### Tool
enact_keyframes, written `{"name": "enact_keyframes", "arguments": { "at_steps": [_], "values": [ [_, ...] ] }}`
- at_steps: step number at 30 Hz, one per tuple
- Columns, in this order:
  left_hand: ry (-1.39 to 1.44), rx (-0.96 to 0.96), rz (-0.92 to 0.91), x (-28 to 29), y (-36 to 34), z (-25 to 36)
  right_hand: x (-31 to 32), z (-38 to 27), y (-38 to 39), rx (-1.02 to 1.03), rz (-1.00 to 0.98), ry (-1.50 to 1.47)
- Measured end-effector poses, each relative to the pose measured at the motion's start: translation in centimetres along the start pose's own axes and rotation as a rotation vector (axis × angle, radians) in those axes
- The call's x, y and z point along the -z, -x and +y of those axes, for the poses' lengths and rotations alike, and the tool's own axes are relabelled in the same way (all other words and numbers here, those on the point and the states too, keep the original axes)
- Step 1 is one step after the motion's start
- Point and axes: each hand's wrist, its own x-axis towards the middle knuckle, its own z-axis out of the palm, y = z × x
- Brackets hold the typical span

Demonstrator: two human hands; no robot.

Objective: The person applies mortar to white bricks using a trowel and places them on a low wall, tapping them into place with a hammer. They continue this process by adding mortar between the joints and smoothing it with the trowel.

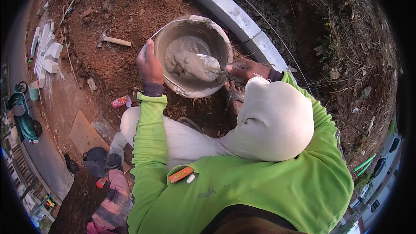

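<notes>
A round bucket (224, 39) smeared with grey cement stands tilted on the soil before me. My left hand (150, 64) is closed on its left rim, thumb upward. At the right rim, my right hand (248, 69) is wrapped round the handle of a trowel, and that handle is mostly hidden by the fingers. The trowel blade (211, 65) lies inside the bucket, partly covered by a heap of wet mortar (190, 63). More mortar coats the bucket's inner wall and bottom.
A curved row of pale kerb blocks (234, 13) runs beyond the bucket, with a string alongside. A hammer (113, 40) lies on red soil to the left. Near my knee is a red packet (121, 102). Another person's arm (113, 190) shows at lower left, beside a board (86, 133).
</notes>
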Motion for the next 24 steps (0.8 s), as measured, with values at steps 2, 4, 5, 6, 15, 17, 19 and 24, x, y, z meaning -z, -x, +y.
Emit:
{"name": "enact_keyframes", "arguments": {
  "at_steps": [2, 4, 5, 6, 15, 17, 19, 24],
  "values": [
    [-0.007, 0.023, 0.013, 0.9, 0.3, 0.2, 0.5, -0.2, 0.4, 0.030, -0.068, -0.173],
    [-0.016, 0.053, 0.027, 0.7, 0.1, 0.5, 0.9, -1.1, 1.0, 0.073, -0.001, -0.340],
    [-0.027, 0.069, 0.044, 0.8, 0.1, 0.7, 1.1, -2.1, 1.1, 0.057, 0.042, -0.458],
    [-0.044, 0.058, 0.016, 0.9, -0.3, 0.5, 2.0, -1.4, 0.4, 0.092, 0.147, -0.411],
    [-0.045, 0.083, -0.043, 3.0, -2.2, -1.8, 13.6, -4.8, -13.3, 0.006, 0.772, 0.386],
    [-0.042, 0.104, -0.033, 3.9, -2.4, -2.2, 13.4, -6.8, -15.7, -0.041, 0.922, 0.616],
    [-0.053, 0.099, -0.025, 4.8, -2.5, -2.6, 12.6, -8.7, -16.4, -0.082, 1.004, 0.757],
    [-0.058, 0.119, -0.003, 5.7, -2.7, -3.2, 11.4, -7.9, -15.5, -0.214, 0.939, 1.028]
  ]
}}
